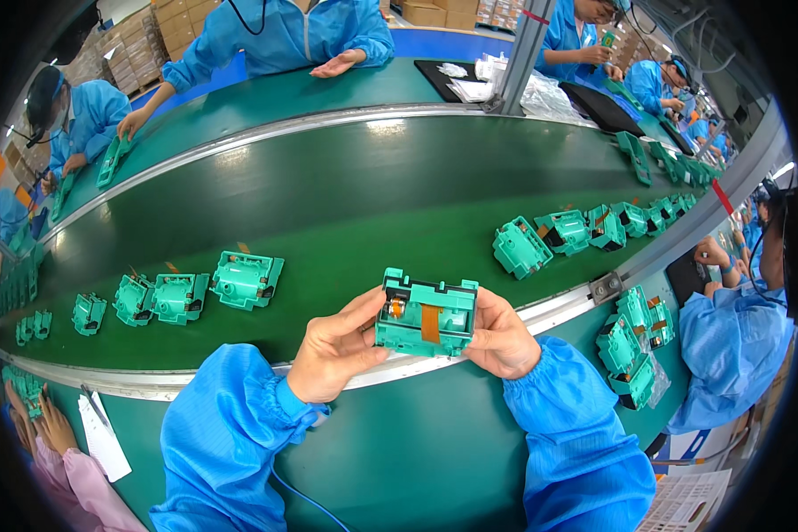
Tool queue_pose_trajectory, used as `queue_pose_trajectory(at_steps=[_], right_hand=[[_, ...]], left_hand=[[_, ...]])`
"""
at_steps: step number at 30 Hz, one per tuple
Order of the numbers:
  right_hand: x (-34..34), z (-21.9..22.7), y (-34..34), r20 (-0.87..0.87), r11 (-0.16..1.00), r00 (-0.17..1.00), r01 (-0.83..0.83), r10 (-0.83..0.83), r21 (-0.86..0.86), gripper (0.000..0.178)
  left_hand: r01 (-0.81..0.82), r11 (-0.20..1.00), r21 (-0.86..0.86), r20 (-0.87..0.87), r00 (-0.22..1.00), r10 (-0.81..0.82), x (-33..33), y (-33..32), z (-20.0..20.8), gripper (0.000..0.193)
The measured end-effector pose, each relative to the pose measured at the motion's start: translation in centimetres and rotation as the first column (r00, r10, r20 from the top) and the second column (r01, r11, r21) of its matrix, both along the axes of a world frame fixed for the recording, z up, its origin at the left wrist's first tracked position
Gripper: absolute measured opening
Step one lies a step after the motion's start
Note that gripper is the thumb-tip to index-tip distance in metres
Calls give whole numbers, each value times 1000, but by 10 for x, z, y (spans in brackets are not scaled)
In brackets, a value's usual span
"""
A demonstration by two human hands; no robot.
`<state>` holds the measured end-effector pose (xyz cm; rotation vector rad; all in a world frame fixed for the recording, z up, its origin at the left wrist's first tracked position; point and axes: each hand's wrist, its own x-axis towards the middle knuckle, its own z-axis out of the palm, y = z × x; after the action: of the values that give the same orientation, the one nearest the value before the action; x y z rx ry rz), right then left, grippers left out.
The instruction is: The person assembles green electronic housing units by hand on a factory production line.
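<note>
Between my two hands I hold a green plastic housing (pixel 457 330) just above the metal edge of the conveyor. An orange-brown flat ribbon cable runs down its middle, and a small round metal part sits at its left inside a dark opening. My left hand (pixel 332 348) grips the left side, thumb at the lower corner and fingers behind. At the right side, my right hand (pixel 504 337) pinches the housing with its thumb in front. Both forearms are in blue sleeves. Similar green housings (pixel 246 279) lie on the belt to the left.
Another row of green housings (pixel 521 247) lies on the belt (pixel 372 195) at right. More housings (pixel 625 346) are clustered on the bench by my right arm. A pen lies on white paper (pixel 104 434) at left. Co-workers sit opposite and on both sides; a metal post (pixel 521 58) stands across the belt.
</note>
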<state>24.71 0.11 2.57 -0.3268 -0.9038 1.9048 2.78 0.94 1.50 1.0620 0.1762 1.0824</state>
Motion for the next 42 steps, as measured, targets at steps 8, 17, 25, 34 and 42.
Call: queue_pose_trajectory(at_steps=[8, 17, 25, 34, 42], right_hand=[[-28, 14, -24, 383, 917, 837, 320, -392, 238, 34], [-22, 27, -26, 346, 394, 413, 34, -842, 919, 69], [-30, 34, -30, 362, 387, 395, -18, -844, 922, 80], [-23, 32, -26, 328, 349, 404, -22, -854, 937, 75], [38, 22, 20, 327, 233, -250, 340, -912, 911, 50]], left_hand=[[-88, 969, -230, -224, 974, 35, 13, -11, 23, 98], [73, 788, -612, 131, 991, 10, 3, -8, 27, 60], [350, 629, -694, 417, 908, -46, -7, -12, 25, 68], [218, 702, -678, 269, 962, -39, -4, -9, 19, 68], [-598, 778, 192, -552, 589, 589, -16, 14, 36, 50]])
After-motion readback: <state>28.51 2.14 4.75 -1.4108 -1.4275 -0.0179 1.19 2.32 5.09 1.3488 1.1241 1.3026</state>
